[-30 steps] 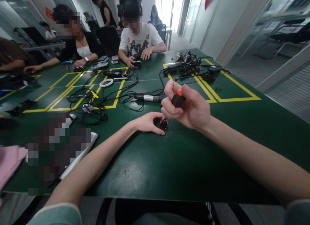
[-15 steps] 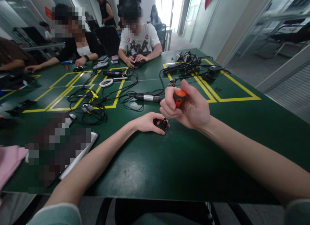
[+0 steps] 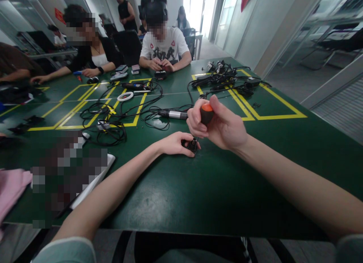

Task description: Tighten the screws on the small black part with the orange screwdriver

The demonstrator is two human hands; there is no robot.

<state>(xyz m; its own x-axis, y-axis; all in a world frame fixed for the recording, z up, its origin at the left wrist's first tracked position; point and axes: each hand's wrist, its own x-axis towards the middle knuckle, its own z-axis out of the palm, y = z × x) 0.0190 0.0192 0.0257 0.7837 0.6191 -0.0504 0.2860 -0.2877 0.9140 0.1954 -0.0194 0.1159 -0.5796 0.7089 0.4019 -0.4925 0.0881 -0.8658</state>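
Observation:
My left hand (image 3: 177, 143) is closed round a small black part (image 3: 193, 146) with a short round post, holding it on the green table (image 3: 159, 202). My right hand (image 3: 219, 123) grips the orange and black handle of a screwdriver (image 3: 207, 112) just above and to the right of that part. The screwdriver's shaft points down toward the part; its tip is mostly hidden, so I cannot tell exactly where it touches.
Behind my hands lies a black and silver rod-shaped tool (image 3: 173, 115). Tangled black cables (image 3: 106, 123) spread to the left, with more cables and adapters (image 3: 224, 76) at the back right. Two blurred flat items (image 3: 93, 183) lie at front left. Co-workers (image 3: 166, 47) sit opposite.
My right hand has turned the screwdriver handle, so its orange part now faces more upward. My left hand keeps its hold. The person opposite has shifted their hands above a dark object.

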